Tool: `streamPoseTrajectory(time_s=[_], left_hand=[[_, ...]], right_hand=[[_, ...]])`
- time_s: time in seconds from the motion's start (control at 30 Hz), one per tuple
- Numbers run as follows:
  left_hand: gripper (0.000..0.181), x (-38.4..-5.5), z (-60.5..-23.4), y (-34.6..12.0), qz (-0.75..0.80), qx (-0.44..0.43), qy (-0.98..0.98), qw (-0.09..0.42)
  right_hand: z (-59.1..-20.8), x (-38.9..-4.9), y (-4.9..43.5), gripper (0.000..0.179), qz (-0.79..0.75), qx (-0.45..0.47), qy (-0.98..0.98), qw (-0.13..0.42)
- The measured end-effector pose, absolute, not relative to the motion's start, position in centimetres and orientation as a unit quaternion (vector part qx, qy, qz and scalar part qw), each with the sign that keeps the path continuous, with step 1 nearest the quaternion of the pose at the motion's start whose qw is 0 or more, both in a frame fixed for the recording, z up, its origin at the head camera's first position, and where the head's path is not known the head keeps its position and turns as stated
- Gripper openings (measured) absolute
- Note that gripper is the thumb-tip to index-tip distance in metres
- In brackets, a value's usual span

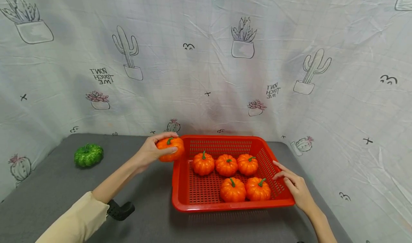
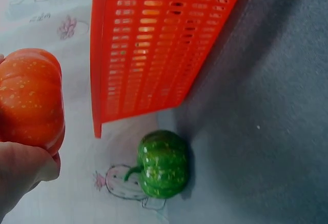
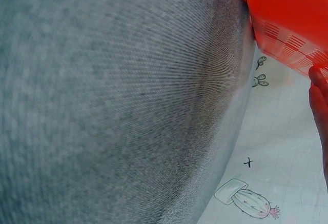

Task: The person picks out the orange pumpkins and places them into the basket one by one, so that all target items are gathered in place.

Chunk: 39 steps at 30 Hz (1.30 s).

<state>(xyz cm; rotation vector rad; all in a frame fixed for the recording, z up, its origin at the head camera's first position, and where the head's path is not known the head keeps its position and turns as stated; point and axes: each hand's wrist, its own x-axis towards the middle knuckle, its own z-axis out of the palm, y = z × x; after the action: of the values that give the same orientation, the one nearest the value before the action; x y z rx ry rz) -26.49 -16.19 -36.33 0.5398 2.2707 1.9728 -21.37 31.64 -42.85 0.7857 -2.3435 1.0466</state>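
Observation:
My left hand (image 1: 152,150) grips an orange pumpkin (image 1: 173,152) with a green stem, thumb on the near side and fingers over the top. It holds the pumpkin at the left rim of the red plastic basket (image 1: 225,207); in the left wrist view the pumpkin (image 2: 31,101) is raised beside the basket's slotted wall (image 2: 148,44). My right hand (image 1: 297,189) rests at the basket's right rim, its fingers reaching over the edge. Only a fingertip part of that hand (image 3: 320,101) shows in the right wrist view. Several orange pumpkins (image 1: 226,165) lie inside the basket.
A green pumpkin (image 1: 88,155) sits on the grey tabletop (image 1: 145,207) at the far left. Behind the table hangs a pale cloth (image 1: 193,75) printed with potted cacti. A black strap piece (image 1: 119,210) juts out beneath my left forearm.

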Motion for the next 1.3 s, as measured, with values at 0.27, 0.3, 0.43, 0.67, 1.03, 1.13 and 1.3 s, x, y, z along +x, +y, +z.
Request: streamPoseTrajectory(time_s=[0.27, 0.3, 0.43, 0.67, 1.03, 1.13, 1.3], left_hand=[[0.045, -26.8, -36.0, -14.0, 0.639, 0.196, 0.741, 0.065], [0.044, -26.7, -36.1, -13.8, 0.640, 0.198, 0.739, 0.068], [0.043, -26.5, -36.4, -12.9, 0.643, 0.207, 0.733, 0.078], [0.047, -26.2, -36.9, -11.8, 0.635, 0.219, 0.737, 0.077], [0.043, -25.1, -38.5, -9.7, 0.630, 0.249, 0.734, 0.059], [0.043, -24.8, -38.8, -9.3, 0.616, 0.256, 0.743, 0.050], [0.041, -24.7, -39.0, -8.5, 0.602, 0.275, 0.748, 0.047]], right_hand=[[-43.0, -21.6, 31.7, 0.030, 0.379, 0.285, -0.851, 0.226], [-43.0, -21.6, 31.7, 0.030, 0.380, 0.286, -0.850, 0.226], [-42.8, -21.5, 31.5, 0.031, 0.382, 0.289, -0.848, 0.227], [-42.8, -21.6, 31.6, 0.030, 0.383, 0.287, -0.849, 0.224], [-43.0, -21.7, 31.8, 0.031, 0.378, 0.287, -0.850, 0.230], [-43.1, -21.6, 31.8, 0.032, 0.379, 0.285, -0.850, 0.230], [-43.1, -21.5, 31.8, 0.032, 0.383, 0.285, -0.848, 0.230]])
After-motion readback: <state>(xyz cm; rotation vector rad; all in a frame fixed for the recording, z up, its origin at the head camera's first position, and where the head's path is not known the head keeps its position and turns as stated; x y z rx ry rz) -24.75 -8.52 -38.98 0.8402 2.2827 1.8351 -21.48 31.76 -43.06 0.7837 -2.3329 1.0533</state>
